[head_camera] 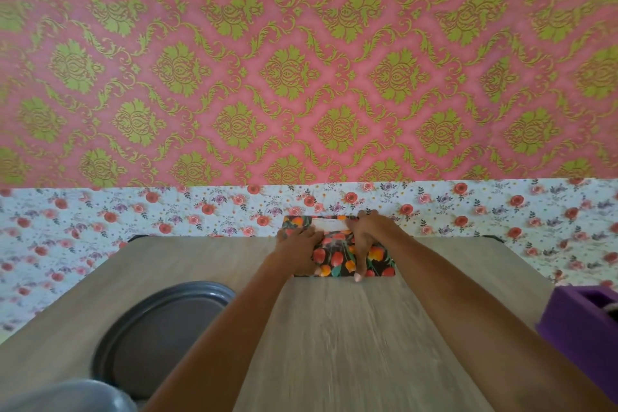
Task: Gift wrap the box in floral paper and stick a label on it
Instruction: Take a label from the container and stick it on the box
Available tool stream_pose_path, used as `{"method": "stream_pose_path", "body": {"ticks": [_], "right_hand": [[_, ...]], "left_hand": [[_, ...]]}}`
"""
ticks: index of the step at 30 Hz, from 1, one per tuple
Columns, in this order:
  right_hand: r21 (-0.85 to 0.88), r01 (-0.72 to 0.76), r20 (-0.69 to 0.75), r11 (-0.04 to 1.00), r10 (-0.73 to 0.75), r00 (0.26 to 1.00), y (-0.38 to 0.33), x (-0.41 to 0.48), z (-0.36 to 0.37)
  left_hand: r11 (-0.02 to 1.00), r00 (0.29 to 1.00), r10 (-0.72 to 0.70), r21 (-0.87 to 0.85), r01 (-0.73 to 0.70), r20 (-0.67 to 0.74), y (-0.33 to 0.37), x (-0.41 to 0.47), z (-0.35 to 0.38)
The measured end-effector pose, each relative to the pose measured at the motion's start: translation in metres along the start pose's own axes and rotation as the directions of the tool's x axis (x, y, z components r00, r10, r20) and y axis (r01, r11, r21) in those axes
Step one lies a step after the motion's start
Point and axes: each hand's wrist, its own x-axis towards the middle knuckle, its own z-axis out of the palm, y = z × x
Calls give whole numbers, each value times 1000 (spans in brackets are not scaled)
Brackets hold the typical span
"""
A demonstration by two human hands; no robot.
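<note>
The wrapped box (337, 257) sits at the far edge of the table (334, 328), a white label (329, 224) on top. My left hand (297, 249) and right hand (366, 237) both press flat on it, fingers mostly straight.

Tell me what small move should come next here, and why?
Probably press the white paper label flat with the right hand while the left hand steadies the box wrapped in black tulip-print paper: it looks fully wrapped, and the label already sits on it.
</note>
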Motion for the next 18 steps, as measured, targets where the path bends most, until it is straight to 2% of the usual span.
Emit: {"method": "stream_pose_path", "body": {"ticks": [6, 9, 12, 15, 18], "right_hand": [[5, -44, 4, 999, 44, 999, -6, -3, -1], [33, -51, -38, 998, 52, 998, -6, -9, 5], [133, -57, -173, 990, 80, 982, -7, -16, 17], [237, -14, -410, 972, 113, 905, -13, -24, 34], [167, -26, -494, 986, 107, 863, -18, -34, 45]], "left_hand": [[1000, 998, -30, -9, 29, -60, 2, -9, 1], [999, 995, -51, -19, 50, -88, 5, -13, -1], [996, 991, -81, -54, 75, -107, 8, -14, 0], [991, 986, -125, -64, 118, -111, 16, -18, 2], [985, 977, -167, -67, 159, -131, 23, -24, 4]]}}
